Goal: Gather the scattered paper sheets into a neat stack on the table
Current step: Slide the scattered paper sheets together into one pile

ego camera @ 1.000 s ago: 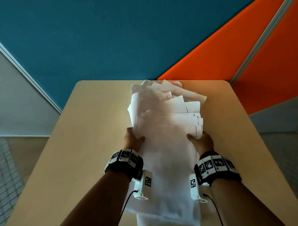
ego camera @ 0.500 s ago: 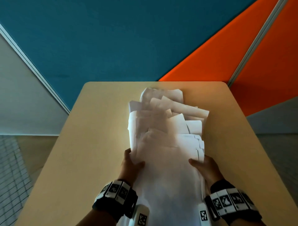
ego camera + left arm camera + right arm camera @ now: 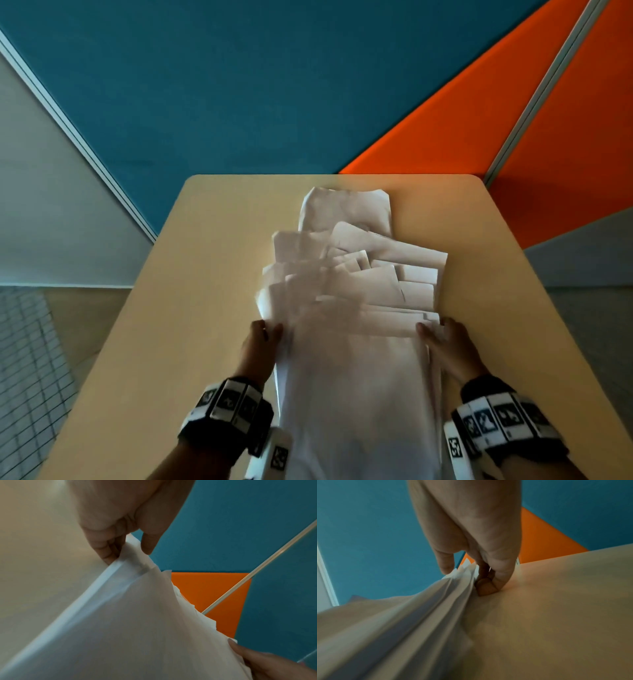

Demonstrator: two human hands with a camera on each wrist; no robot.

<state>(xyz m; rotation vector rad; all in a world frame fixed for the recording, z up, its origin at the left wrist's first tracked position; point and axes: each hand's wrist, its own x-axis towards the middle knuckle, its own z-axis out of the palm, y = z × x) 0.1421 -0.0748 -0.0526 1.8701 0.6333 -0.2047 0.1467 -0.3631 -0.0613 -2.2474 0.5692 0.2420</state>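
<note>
Both hands, left [image 3: 259, 346] and right [image 3: 447, 346], pinch the sheets [image 3: 352, 308] at their side edges on the counter [image 3: 191, 308]; fanned far sheets may slip or buckle if squeezed unevenly.

Left hand [image 3: 120, 524] pinching paper sheets [image 3: 130, 622] at their edge

Thumb above, fingers [image 3: 104, 550] beneath; beige table [image 3: 37, 545] alongside; right hand [image 3: 267, 665] touching opposite edge.

Your tan tabletop [image 3: 212, 308] carries only a fanned pile of white paper sheets [image 3: 356, 294], running from near edge toward far edge.
</note>
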